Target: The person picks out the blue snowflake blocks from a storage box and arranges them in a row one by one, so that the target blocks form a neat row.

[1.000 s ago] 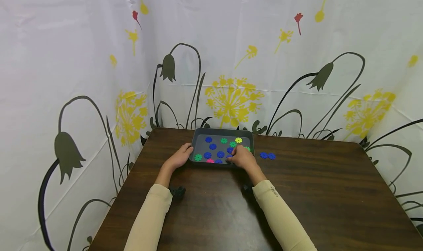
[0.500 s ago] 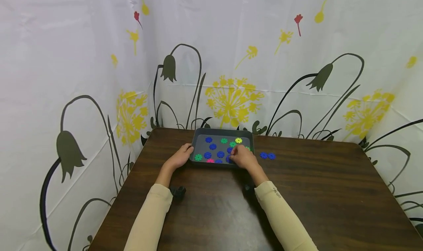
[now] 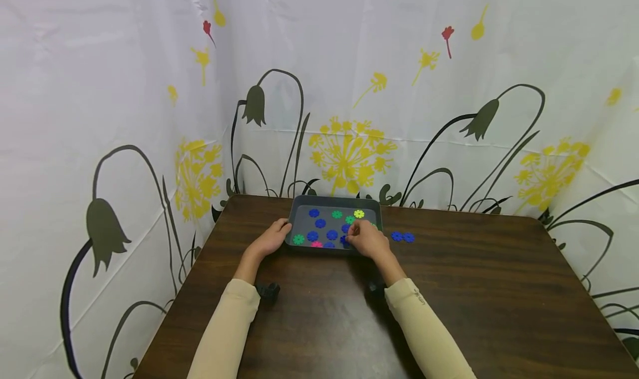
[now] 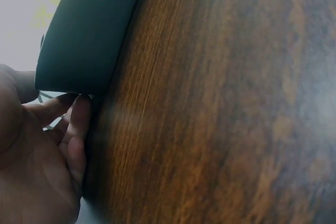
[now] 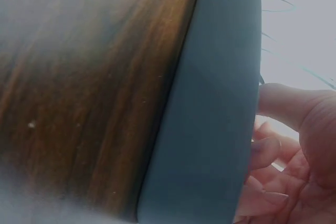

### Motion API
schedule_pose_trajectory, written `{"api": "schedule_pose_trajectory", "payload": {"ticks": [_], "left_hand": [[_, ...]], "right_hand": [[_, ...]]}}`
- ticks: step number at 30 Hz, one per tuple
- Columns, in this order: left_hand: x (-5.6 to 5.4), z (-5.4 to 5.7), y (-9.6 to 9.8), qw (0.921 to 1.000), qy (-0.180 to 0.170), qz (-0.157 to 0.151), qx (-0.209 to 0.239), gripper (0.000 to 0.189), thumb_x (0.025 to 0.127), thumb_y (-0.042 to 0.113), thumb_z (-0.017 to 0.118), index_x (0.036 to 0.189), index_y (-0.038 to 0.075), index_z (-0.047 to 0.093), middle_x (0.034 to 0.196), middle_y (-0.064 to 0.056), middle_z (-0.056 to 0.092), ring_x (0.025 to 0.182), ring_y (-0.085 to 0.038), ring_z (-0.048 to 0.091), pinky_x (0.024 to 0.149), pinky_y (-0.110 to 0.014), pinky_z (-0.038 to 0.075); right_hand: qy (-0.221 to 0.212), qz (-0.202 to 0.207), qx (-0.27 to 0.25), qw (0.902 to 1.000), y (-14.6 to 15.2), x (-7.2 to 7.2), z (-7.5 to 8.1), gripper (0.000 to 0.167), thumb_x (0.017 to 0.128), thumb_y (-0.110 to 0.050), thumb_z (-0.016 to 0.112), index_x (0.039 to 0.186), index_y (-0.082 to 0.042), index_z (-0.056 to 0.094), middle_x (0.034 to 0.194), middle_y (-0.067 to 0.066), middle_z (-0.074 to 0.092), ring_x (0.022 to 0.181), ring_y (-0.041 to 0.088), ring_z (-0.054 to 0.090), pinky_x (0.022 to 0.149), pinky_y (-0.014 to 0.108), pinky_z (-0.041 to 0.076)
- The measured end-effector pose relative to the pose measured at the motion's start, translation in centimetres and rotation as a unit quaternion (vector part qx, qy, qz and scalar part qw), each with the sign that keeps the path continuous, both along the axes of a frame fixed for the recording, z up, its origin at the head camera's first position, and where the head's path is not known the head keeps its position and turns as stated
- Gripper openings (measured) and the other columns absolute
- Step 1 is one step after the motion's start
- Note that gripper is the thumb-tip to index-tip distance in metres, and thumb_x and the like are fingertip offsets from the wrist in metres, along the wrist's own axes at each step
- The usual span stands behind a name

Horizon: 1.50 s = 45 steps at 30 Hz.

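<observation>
While the left hand (image 3: 272, 236) pinches the left end of a dark grey, shallow rectangular tray (image 3: 329, 202), thumb at rim and fingers curled outside, it's probably steadying it. Tray sits flat on the dark brown wood-grain bench (image 3: 319, 318). Inside, by colour from the left: four green flower-shaped, plastic-looking discs (image 3: 298, 239), one partly behind the right hand (image 3: 368, 239); seven blue flower-shaped discs (image 3: 320, 223); one pink flower-shaped disc (image 3: 317, 244) by the near wall; one yellow flower-shaped disc (image 3: 359, 214) toward the far side. Thirteen visible; more could be covered. Mostly flat and spread out, likely easier to take singly; low walls presumably contain them. Right hand reaches in over the near right part, fingers bent toward the thumb. One of the seven blues is at its fingertips; can't tell if pinched or just touched, tray wall blocks the right wrist view. Right of tray, on bench: two loose blue discs (image 3: 409, 238), edges meeting, perhaps kept apart from the rest. Can't tell if joined.
</observation>
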<state>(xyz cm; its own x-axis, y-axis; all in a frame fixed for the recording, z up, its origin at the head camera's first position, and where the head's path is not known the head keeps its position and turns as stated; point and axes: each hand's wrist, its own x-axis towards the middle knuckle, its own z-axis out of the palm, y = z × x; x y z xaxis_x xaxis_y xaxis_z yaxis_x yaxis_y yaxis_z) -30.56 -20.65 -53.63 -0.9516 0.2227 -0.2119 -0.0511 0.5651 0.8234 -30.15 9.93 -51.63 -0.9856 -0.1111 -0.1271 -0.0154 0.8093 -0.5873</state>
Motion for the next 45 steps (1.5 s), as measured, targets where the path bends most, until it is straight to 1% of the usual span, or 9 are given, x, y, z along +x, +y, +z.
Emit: {"api": "schedule_pose_trajectory", "payload": {"ticks": [8,12,17,21,28,33,36,41,45], "left_hand": [[-0.1,0.1,0.1,1.0000,0.004,0.000,0.006,0.058,0.119,0.030,0.031,0.164,-0.007,0.029,0.171,-0.032,0.028,0.162,-0.048,0.023,0.133,-0.065,0.021],[-0.1,0.2,0.0,1.0000,0.003,0.000,0.001,0.059,0.119,0.031,0.031,0.165,-0.006,0.028,0.172,-0.031,0.026,0.163,-0.048,0.021,0.133,-0.065,0.020],[-0.1,0.3,-0.1,1.0000,-0.003,0.000,-0.005,0.060,0.119,0.032,0.031,0.166,-0.006,0.025,0.174,-0.031,0.023,0.164,-0.049,0.019,0.133,-0.065,0.020],[-0.1,0.3,0.0,1.0000,-0.001,-0.001,-0.002,0.060,0.119,0.031,0.030,0.165,-0.007,0.026,0.172,-0.032,0.025,0.163,-0.049,0.021,0.132,-0.066,0.021],[0.0,0.3,0.0,1.0000,0.002,0.006,0.004,0.058,0.119,0.031,0.031,0.165,-0.005,0.029,0.171,-0.031,0.028,0.162,-0.047,0.024,0.132,-0.065,0.023],[-0.1,0.6,-0.2,1.0000,0.004,0.005,-0.006,0.058,0.119,0.031,0.031,0.166,-0.005,0.027,0.173,-0.031,0.025,0.163,-0.048,0.022,0.132,-0.065,0.023],[-0.2,0.6,-0.3,1.0000,0.003,0.006,-0.007,0.058,0.120,0.030,0.030,0.166,-0.005,0.027,0.172,-0.032,0.024,0.162,-0.049,0.021,0.132,-0.066,0.023],[-0.1,0.0,-0.1,1.0000,0.003,0.006,-0.004,0.058,0.119,0.029,0.031,0.164,-0.007,0.029,0.171,-0.032,0.028,0.162,-0.049,0.024,0.132,-0.065,0.023],[0.2,-0.4,0.1,1.0000,0.005,0.007,0.001,0.057,0.119,0.029,0.032,0.163,-0.007,0.031,0.169,-0.032,0.031,0.161,-0.050,0.026,0.131,-0.066,0.024]], "right_hand": [[0.023,-0.011,-0.009,0.9996,0.4,0.5,0.8,0.010,0.100,-0.031,0.077,0.095,-0.024,0.070,0.103,-0.005,0.077,0.091,0.024,0.069,0.080,0.051,0.053],[0.029,-0.016,-0.014,0.9994,0.7,0.8,1.2,0.011,0.100,-0.032,0.077,0.098,-0.024,0.070,0.105,-0.004,0.077,0.088,0.023,0.068,0.075,0.047,0.051],[0.038,-0.008,-0.016,0.9991,1.3,1.0,1.7,0.009,0.101,-0.031,0.076,0.101,-0.024,0.070,0.106,-0.003,0.076,0.085,0.022,0.066,0.070,0.042,0.049],[0.050,-0.003,-0.018,0.9986,1.9,1.2,2.3,0.008,0.101,-0.030,0.077,0.102,-0.025,0.071,0.107,-0.004,0.076,0.082,0.022,0.065,0.067,0.040,0.048],[0.062,-0.012,-0.026,0.9977,3.2,1.6,3.1,0.007,0.101,-0.029,0.076,0.101,-0.023,0.072,0.105,-0.003,0.076,0.081,0.022,0.065,0.066,0.039,0.046],[0.071,-0.026,-0.039,0.9964,4.2,1.7,3.1,0.006,0.100,-0.025,0.076,0.101,-0.020,0.073,0.098,-0.003,0.077,0.082,0.022,0.067,0.066,0.038,0.046],[0.078,-0.037,-0.047,0.9951,4.8,1.8,3.0,0.006,0.100,-0.025,0.077,0.101,-0.020,0.074,0.097,-0.002,0.077,0.084,0.023,0.067,0.069,0.040,0.048],[0.085,-0.057,-0.048,0.9936,6.2,2.2,2.8,0.007,0.101,-0.025,0.074,0.101,-0.019,0.075,0.101,0.002,0.076,0.089,0.025,0.066,0.075,0.045,0.050],[0.085,-0.059,-0.041,0.9938,7.6,2.4,2.6,0.009,0.102,-0.026,0.073,0.104,-0.018,0.075,0.103,0.003,0.076,0.089,0.024,0.066,0.073,0.042,0.050]]}}
